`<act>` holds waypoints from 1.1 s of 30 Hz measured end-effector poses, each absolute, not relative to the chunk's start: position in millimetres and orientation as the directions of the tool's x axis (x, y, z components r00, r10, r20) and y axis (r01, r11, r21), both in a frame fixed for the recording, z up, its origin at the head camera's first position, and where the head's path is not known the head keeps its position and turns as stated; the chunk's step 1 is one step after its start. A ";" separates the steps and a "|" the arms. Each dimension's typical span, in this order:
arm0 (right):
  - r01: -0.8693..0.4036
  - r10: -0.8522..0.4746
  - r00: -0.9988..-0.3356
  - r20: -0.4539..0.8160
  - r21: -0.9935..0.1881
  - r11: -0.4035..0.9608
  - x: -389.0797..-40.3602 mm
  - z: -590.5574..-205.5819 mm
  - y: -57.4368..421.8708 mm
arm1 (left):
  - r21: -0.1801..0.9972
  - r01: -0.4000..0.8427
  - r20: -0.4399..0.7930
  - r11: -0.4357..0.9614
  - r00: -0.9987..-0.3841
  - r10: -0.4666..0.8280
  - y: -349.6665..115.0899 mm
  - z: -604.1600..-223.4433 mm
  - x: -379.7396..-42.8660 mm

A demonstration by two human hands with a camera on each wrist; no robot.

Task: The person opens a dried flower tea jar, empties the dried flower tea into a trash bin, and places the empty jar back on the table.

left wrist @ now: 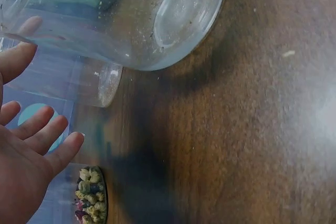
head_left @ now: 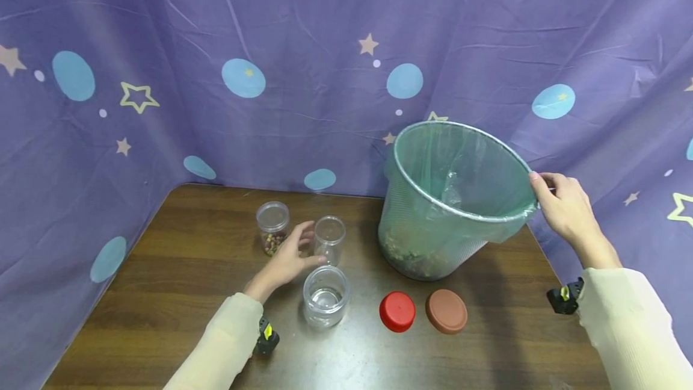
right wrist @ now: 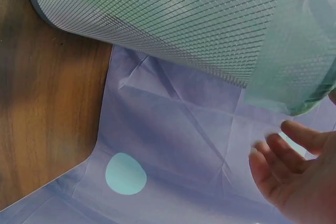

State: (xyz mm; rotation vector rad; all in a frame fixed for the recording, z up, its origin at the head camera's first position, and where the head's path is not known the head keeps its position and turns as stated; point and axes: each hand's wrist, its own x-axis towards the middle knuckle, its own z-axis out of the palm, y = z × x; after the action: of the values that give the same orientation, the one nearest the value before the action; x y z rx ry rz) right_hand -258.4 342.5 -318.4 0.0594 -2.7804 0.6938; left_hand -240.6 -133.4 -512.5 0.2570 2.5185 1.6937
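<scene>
My left hand (head_left: 286, 262) reaches between the clear jars, its fingers spread and nothing in its grasp. Its fingertips are right beside an empty-looking narrow jar (head_left: 329, 235); the thumb lies just behind the rim of a wider clear jar (head_left: 325, 313). Bits of residue cling inside a jar (left wrist: 184, 11) in the left wrist view. To the hand's left stands a lidded jar (head_left: 273, 225) with dried buds (left wrist: 90, 195) inside. My right hand (head_left: 568, 209) pinches the right rim of a mesh wastebasket (right wrist: 157, 14) lined with a green bag (head_left: 465, 164).
A red lid (head_left: 397, 312) and a brownish lid (head_left: 446, 310) lie on the wooden table (head_left: 162, 294) in front of the wastebasket. Plant-like scraps (head_left: 411, 257) show through the basket's lower wall. A purple patterned curtain (head_left: 325, 29) hangs around the table's back and sides.
</scene>
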 end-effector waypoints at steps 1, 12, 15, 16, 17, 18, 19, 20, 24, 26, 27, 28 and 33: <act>-0.112 0.029 -0.956 0.291 -0.456 0.883 -258.0 -318.7 341.6 | 0.923 0.091 0.016 0.374 -0.980 0.199 -134.4 -511.9 -240.3; -0.227 -0.004 -0.884 0.467 -0.423 0.877 -245.8 -316.2 312.0 | 0.905 0.129 0.042 0.405 -0.975 0.217 -143.4 -500.4 -231.7; -0.259 -0.061 -0.887 0.458 -0.384 0.886 -242.5 -316.8 301.5 | 0.901 0.136 0.044 0.412 -0.973 0.225 -143.1 -496.6 -229.7; -0.267 -0.080 -0.889 0.452 -0.369 0.890 -241.3 -317.1 298.2 | 0.898 0.141 0.046 0.416 -0.972 0.229 -142.9 -495.1 -229.1; -0.276 -0.097 -0.890 0.446 -0.358 0.892 -240.2 -317.6 294.9 | 0.897 0.146 0.049 0.417 -0.971 0.235 -142.8 -493.5 -228.4; -0.283 -0.111 -0.890 0.442 -0.345 0.895 -239.2 -318.0 291.7 | 0.896 0.150 0.050 0.419 -0.969 0.241 -142.6 -491.5 -227.5; -0.292 -0.125 -0.888 0.443 -0.332 0.897 -237.8 -318.3 288.4 | 0.894 0.155 0.052 0.420 -0.968 0.246 -142.4 -489.7 -226.8; -0.302 -0.138 -0.884 0.447 -0.318 0.899 -236.5 -318.6 285.2 | 0.890 0.162 0.056 0.426 -0.966 0.251 -142.2 -487.9 -226.1; -0.348 -0.193 -0.862 0.470 -0.269 0.898 -232.2 -320.3 272.9 | 0.866 0.206 0.092 0.455 -0.961 0.260 -140.5 -479.3 -223.5; -0.374 -0.220 -0.850 0.479 -0.254 0.892 -230.1 -321.3 267.1 | 0.849 0.244 0.132 0.468 -0.957 0.259 -138.8 -474.6 -222.5; -0.386 -0.232 -0.845 0.483 -0.248 0.889 -229.6 -322.0 264.7 | 0.841 0.262 0.152 0.473 -0.954 0.257 -137.7 -471.9 -221.9; -0.397 -0.243 -0.841 0.484 -0.245 0.885 -229.1 -322.8 262.3 | 0.833 0.279 0.172 0.477 -0.951 0.256 -136.6 -469.7 -221.6; -0.429 -0.276 -0.834 0.478 -0.247 0.869 -225.1 -324.0 249.8 | 0.816 0.339 0.244 0.468 -0.936 0.254 -130.6 -456.0 -221.1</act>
State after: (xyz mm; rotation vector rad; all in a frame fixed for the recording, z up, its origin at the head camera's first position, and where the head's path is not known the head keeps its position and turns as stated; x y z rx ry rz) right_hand -225.1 249.8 -324.0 0.5184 -2.6048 0.4831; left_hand -221.1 -130.6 -456.0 0.5598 2.7660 1.5706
